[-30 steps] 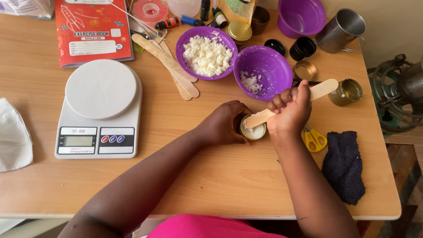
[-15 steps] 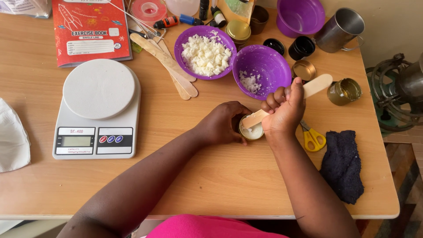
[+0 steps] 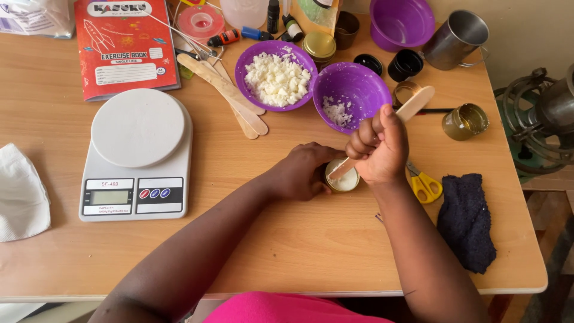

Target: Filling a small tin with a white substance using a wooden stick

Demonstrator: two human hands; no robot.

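Note:
My left hand (image 3: 302, 171) is wrapped around a small round tin (image 3: 343, 180) that stands on the wooden table (image 3: 287, 239) and holds a white creamy mass. My right hand (image 3: 381, 148) is closed in a fist on a flat wooden stick (image 3: 415, 106), whose lower end dips into the tin. Just beyond my hands are two purple bowls: one full of white flakes (image 3: 276, 75), the other (image 3: 353, 96) nearly empty with a few flakes left.
A white kitchen scale (image 3: 139, 157) stands at left, a red booklet (image 3: 124, 45) behind it. Spare wooden sticks (image 3: 230, 98), yellow scissors (image 3: 426, 184), a dark cloth (image 3: 466, 222), a gold tin (image 3: 465, 121), a metal mug (image 3: 455, 39), a third purple bowl (image 3: 402, 21) and small bottles lie around.
My right hand has tilted the stick more upright and shifted slightly left over the tin. My left hand stays on the tin.

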